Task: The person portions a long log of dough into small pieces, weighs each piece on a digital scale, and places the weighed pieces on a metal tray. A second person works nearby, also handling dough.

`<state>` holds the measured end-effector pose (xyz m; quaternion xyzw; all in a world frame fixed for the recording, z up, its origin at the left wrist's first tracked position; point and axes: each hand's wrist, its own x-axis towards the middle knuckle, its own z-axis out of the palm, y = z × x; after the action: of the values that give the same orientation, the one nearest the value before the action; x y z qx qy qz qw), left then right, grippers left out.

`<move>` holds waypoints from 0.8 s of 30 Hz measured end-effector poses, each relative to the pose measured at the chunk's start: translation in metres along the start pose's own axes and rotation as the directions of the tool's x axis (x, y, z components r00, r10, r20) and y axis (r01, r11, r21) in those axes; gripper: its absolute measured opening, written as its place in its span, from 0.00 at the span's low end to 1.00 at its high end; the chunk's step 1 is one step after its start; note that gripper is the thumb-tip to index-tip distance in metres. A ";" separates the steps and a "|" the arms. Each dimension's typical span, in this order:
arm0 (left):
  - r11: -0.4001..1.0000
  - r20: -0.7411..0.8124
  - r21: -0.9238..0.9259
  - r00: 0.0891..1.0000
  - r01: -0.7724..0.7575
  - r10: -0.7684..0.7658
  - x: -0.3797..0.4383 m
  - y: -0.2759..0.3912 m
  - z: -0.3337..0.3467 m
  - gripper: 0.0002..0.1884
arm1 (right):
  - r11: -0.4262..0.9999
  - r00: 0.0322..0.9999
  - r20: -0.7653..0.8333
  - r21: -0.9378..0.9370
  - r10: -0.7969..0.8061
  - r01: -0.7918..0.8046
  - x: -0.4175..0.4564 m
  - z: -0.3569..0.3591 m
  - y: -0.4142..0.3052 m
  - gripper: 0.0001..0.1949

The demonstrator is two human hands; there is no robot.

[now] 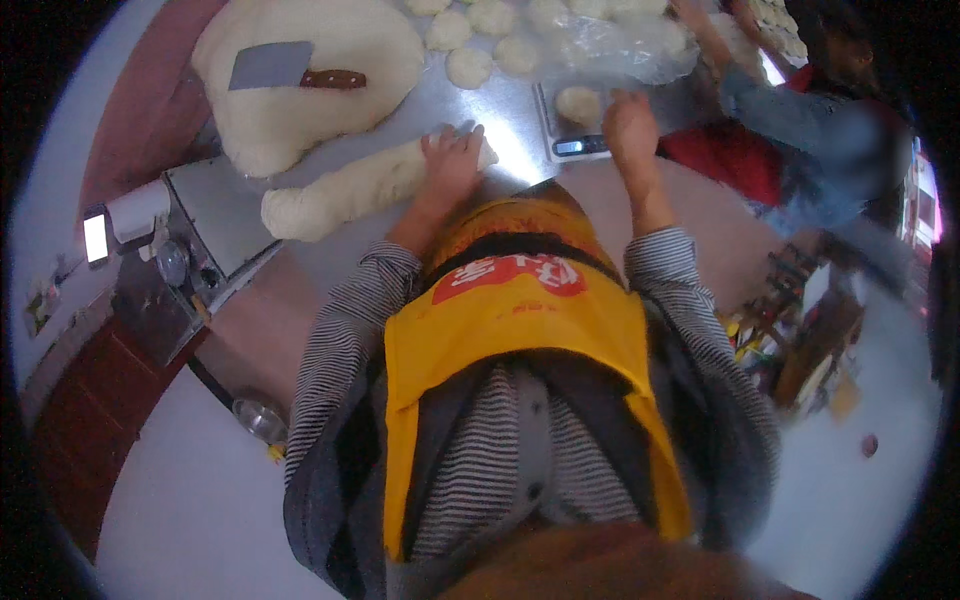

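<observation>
My left hand (454, 161) rests on the right end of a long roll of pale dough (352, 187), fingers spread over it. A digital scale (549, 120) with a lit display stands on the metal table to the right, bearing a round dough piece (577, 105). Beside that piece, at the scale's right side, is my right hand (630, 124), its fingers curled; whether it holds anything cannot be told. A large mass of dough (360, 45) lies at the upper left, and a cleaver with a wooden handle (334, 79) lies flat on it.
Several dough balls (469, 67) sit at the back of the metal table (405, 112), some under clear plastic film (652, 52). A co-worker's arm (772, 101) reaches in at the upper right. A lit phone (96, 236) stands at the far left.
</observation>
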<state>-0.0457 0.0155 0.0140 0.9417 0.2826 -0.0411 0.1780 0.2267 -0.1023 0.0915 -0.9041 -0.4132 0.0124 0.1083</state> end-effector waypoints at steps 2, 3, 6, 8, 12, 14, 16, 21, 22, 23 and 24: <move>1.000 -0.053 0.000 0.999 -0.011 0.011 -0.003 0.002 -0.004 0.44 | 0.988 0.993 -0.040 0.110 -0.108 0.112 -0.005 0.010 0.004 0.11; 1.000 -0.078 -0.002 0.997 -0.015 0.015 -0.002 0.003 -0.006 0.44 | 0.972 0.985 -0.063 0.162 -0.161 0.169 -0.008 0.014 0.005 0.11; 0.999 -0.025 -0.039 1.000 0.011 -0.012 0.001 0.001 0.001 0.40 | 0.916 0.955 0.205 0.381 -0.214 0.123 -0.028 0.019 -0.032 0.12; 1.000 0.011 -0.022 1.000 -0.007 0.007 0.011 -0.003 0.009 0.31 | 0.844 0.902 0.317 0.529 -0.292 0.088 -0.048 0.050 -0.049 0.13; 0.968 0.033 -0.252 0.999 0.019 -0.011 0.012 -0.009 -0.005 0.27 | 0.761 0.839 0.398 0.648 -0.371 0.029 -0.067 0.102 -0.068 0.21; 0.935 -0.004 -0.348 0.998 -0.062 0.065 0.009 -0.021 -0.002 0.25 | 0.665 0.750 0.541 0.723 -0.381 -0.184 -0.064 0.105 -0.070 0.19; 0.914 -0.048 -0.392 0.994 -0.108 0.096 0.005 -0.024 -0.002 0.24 | 0.485 0.579 0.691 0.720 -0.433 -0.496 -0.060 0.104 -0.070 0.15; 0.918 -0.095 -0.369 0.989 -0.143 0.116 -0.001 -0.022 -0.003 0.23 | 0.491 0.625 0.696 0.707 -0.354 -0.509 -0.063 0.101 -0.074 0.12; 0.920 -0.089 -0.367 0.989 -0.139 0.114 -0.001 -0.022 -0.004 0.23 | 0.443 0.622 0.713 0.695 -0.324 -0.566 -0.063 0.101 -0.075 0.12; 0.921 -0.083 -0.365 0.990 -0.136 0.113 -0.001 -0.022 -0.004 0.24 | 0.426 0.651 0.698 0.707 -0.297 -0.564 -0.062 0.101 -0.076 0.12; 0.922 -0.078 -0.363 0.991 -0.134 0.113 0.000 -0.022 -0.004 0.24 | 0.409 0.679 0.684 0.719 -0.268 -0.562 -0.059 0.098 -0.078 0.12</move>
<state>-0.0581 0.0338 0.0109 0.9084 0.2303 0.0498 0.3455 0.1186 -0.0792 0.0079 -0.6509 -0.2536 0.5918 0.4021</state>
